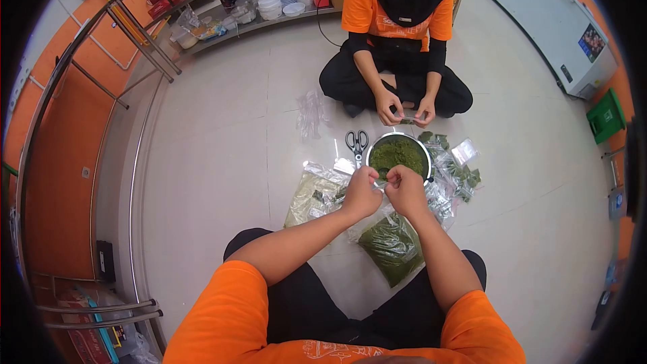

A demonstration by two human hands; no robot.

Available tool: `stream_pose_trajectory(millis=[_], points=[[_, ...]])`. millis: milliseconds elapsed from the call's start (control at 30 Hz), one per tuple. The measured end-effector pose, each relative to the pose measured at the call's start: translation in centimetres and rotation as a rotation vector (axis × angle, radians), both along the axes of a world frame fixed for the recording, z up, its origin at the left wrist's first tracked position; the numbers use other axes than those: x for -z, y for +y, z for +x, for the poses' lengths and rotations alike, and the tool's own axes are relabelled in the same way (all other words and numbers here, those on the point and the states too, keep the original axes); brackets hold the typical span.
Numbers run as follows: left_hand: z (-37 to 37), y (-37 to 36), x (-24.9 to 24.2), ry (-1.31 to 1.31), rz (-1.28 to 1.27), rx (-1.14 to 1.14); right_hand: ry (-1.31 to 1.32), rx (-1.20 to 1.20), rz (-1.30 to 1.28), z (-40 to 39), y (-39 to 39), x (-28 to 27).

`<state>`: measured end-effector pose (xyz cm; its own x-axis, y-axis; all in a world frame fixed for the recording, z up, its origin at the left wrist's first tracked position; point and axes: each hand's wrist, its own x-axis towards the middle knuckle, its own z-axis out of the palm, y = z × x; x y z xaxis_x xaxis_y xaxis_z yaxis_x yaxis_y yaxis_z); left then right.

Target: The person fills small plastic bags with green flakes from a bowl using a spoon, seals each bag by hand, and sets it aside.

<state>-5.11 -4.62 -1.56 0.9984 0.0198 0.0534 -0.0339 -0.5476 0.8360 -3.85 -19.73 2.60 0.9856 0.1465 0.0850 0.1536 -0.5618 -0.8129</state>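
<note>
My left hand (362, 193) and my right hand (406, 191) are close together at the near rim of a round metal bowl (370, 149). Both are closed, fingertips pinching a small clear plastic bag (381, 183) between them; the fingers partly hide it. Chopped green paste (399, 152) fills the bowl. Below my hands, a large clear bag of green paste (392, 248) lies between my legs. Black-handled scissors (357, 141) rest left of the bowl. Right of it lie several small filled green packets (464, 178).
Opposite sits a co-worker (397, 34), whose hands (406, 109) hold a small clear packet. Flat plastic bags (313, 195) lie at left, and a crumpled clear plastic (312, 114) farther up. A metal shelf (259, 23) stands behind, a white freezer (539, 20) at right.
</note>
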Motion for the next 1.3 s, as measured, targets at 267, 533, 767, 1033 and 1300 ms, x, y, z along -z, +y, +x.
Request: stream_pose_trajectory(millis=[267, 533, 767, 1033, 1300], points=[[-0.6, 1.4, -3.0, -0.079, 0.202, 0.377, 0.128, 0.048, -0.001, 1.2, -2.4, 1.5], [-0.6, 1.4, -2.4, -0.270, 0.332, 0.389, 0.600, -0.094, 0.463, 1.8, -2.9, 0.8], [-0.7, 1.4, -2.0, -0.091, 0.333, 0.431, 0.636, -0.117, 0.378, 1.9, -2.5, 1.6], [-1.0, 1.0, -2.6, -0.072, 0.306, 0.393, 0.748, -0.117, 0.427, 1.9, -2.3, 1.1], [-0.2, 0.9, -1.4, -0.003, 0.231, 0.300, 0.667, -0.158, 0.353, 2.7, -4.5, 0.6]])
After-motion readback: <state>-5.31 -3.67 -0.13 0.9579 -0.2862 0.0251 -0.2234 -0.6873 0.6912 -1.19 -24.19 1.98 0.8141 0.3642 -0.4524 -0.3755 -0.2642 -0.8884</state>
